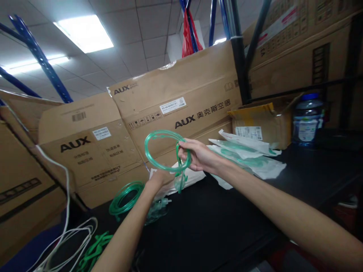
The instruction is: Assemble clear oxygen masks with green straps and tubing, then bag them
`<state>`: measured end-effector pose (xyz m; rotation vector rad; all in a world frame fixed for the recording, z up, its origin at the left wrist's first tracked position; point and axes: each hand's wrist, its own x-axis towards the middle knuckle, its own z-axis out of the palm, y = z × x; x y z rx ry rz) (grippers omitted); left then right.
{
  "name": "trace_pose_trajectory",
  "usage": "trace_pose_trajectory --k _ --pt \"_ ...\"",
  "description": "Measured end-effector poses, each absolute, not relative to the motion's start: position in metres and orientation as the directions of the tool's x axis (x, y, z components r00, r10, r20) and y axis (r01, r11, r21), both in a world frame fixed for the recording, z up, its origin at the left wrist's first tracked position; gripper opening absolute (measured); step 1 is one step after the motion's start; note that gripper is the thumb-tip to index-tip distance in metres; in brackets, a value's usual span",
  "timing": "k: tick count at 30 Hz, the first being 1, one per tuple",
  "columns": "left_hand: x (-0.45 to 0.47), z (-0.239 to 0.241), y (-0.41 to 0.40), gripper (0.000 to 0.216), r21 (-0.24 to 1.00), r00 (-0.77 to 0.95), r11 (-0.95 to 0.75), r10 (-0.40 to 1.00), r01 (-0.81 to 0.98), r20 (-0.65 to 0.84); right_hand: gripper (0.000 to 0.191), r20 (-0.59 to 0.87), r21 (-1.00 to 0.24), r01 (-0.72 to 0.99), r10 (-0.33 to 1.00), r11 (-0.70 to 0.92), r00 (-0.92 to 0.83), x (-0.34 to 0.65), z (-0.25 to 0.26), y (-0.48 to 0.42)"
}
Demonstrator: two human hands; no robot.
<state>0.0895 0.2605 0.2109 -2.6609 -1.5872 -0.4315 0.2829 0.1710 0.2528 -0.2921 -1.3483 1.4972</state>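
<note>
My right hand (198, 154) is closed on a loop of green plastic tubing (159, 147), held up above the black table (227, 226). My left hand (160, 177) is closed under the lower part of the same loop, its fingers mostly hidden behind the tubing. A clear mask piece (180, 181) dangles from the tubing between the two hands. Another green tubing coil (126, 196) lies on the table to the left, next to a clear mask (157, 209).
Sealed white packets with green tubing (246, 155) are stacked right of my hands. Large AUX cardboard boxes (176, 109) stand behind the table. A small open carton (261, 124) and a plastic water jar (307, 119) sit at right. White cable (68, 234) and green straps (95, 249) lie at bottom left.
</note>
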Motion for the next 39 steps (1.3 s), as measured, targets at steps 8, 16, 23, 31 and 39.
trace_pose_trajectory --k 8,16,23,31,39 --pt "0.057 0.230 0.169 0.038 0.313 0.390 -0.566 0.789 0.763 0.475 0.024 -0.065 -0.968 -0.127 0.709 -0.214 -0.702 0.326 0.195 0.145" --pt "0.042 0.180 0.068 0.033 0.394 0.442 -0.608 0.784 0.690 0.437 0.021 -0.247 -0.746 0.660 0.881 0.092 -0.403 0.342 0.173 0.116" --pt "0.033 0.150 0.047 0.055 0.271 0.598 -0.692 0.718 0.669 0.357 0.027 0.457 -0.145 0.845 0.792 0.515 -0.405 0.329 0.164 0.081" --pt "0.033 0.159 0.037 0.049 0.232 0.645 -0.765 0.636 0.601 0.423 0.011 0.431 -0.271 0.515 0.581 0.813 -0.690 0.290 0.140 0.026" --pt "0.041 0.170 0.035 0.047 0.061 0.644 -0.725 0.645 0.686 0.411 0.001 0.426 -0.383 0.495 0.624 0.780 -0.655 0.287 0.128 0.030"
